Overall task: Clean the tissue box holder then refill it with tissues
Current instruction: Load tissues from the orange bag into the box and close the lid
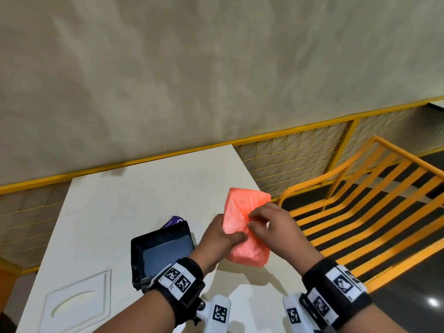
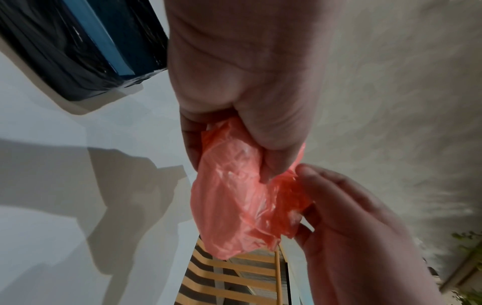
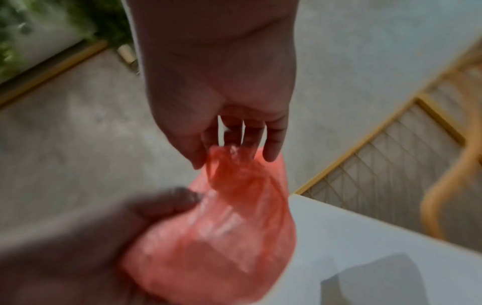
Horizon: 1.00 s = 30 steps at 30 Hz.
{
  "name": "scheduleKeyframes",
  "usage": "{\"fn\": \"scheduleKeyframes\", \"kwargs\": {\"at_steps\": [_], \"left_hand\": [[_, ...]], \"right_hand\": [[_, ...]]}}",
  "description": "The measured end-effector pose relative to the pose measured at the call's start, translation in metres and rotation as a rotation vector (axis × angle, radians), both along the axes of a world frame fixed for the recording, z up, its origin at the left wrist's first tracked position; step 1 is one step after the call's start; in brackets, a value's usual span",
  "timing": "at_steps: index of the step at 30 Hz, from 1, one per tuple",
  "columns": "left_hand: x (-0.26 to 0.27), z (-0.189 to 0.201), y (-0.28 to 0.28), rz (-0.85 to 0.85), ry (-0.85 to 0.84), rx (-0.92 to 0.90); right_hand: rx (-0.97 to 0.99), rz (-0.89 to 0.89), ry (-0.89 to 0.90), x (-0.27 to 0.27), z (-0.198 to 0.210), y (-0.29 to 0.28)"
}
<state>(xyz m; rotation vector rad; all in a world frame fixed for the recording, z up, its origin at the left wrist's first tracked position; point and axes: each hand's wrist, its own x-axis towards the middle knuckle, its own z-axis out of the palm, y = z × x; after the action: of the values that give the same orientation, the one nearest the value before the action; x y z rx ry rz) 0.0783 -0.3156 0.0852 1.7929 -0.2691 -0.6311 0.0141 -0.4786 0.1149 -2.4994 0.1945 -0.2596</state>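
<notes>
Holding the pink plastic-wrapped tissue pack (image 1: 242,227) above the table (image 1: 115,212), left hand (image 1: 219,239) grips its side; right hand (image 1: 271,224) pinches the gathered wrap. The black rectangular tissue box holder (image 1: 158,251) sits just left, nearer the left hand.

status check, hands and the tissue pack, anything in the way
Left hand grips rectangular pack in pink plastic wrap, held above white table. Right hand pinches gathered wrap. Black open tissue box holder beside left wrist, unblocked.

A white table (image 1: 134,195) stands against a mottled grey wall (image 1: 192,68), edged by yellow mesh railing (image 1: 295,150); an orange slatted bench (image 1: 374,203) sits alongside on dark glossy floor (image 1: 413,306).
</notes>
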Motion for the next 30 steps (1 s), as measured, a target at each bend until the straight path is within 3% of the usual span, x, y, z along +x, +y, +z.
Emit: {"fn": "scheduleKeyframes", "kwargs": {"at_steps": [3, 11, 14, 19, 23, 25, 28, 30], "left_hand": [[-0.001, 0.003, -0.004, -0.020, -0.044, 0.018], [0.003, 0.006, -0.001, -0.013, -0.022, 0.010], [0.004, 0.007, -0.003, -0.019, -0.015, 0.007], [0.007, 0.006, -0.001, 0.003, 0.017, -0.046], [0.011, -0.004, 0.004, 0.035, 0.157, -0.124], [0.011, -0.011, 0.004, 0.054, 0.247, -0.154], [0.009, -0.016, 0.001, 0.095, 0.390, -0.209], [0.007, -0.019, -0.003, 0.103, 0.479, -0.249]], "right_hand": [[-0.253, 0.022, 0.068, 0.007, -0.010, 0.010], [-0.367, -0.046, 0.034, 0.016, -0.015, 0.012], [-0.303, -0.107, 0.000, 0.016, -0.013, 0.012], [0.180, -0.290, -0.078, 0.020, -0.010, 0.000], [0.775, -0.546, -0.145, 0.022, -0.018, -0.011], [1.079, -0.633, -0.077, 0.022, -0.033, -0.018], [1.320, -0.573, 0.057, 0.016, -0.059, -0.022], [1.351, -0.497, 0.092, 0.012, -0.070, -0.017]]}}
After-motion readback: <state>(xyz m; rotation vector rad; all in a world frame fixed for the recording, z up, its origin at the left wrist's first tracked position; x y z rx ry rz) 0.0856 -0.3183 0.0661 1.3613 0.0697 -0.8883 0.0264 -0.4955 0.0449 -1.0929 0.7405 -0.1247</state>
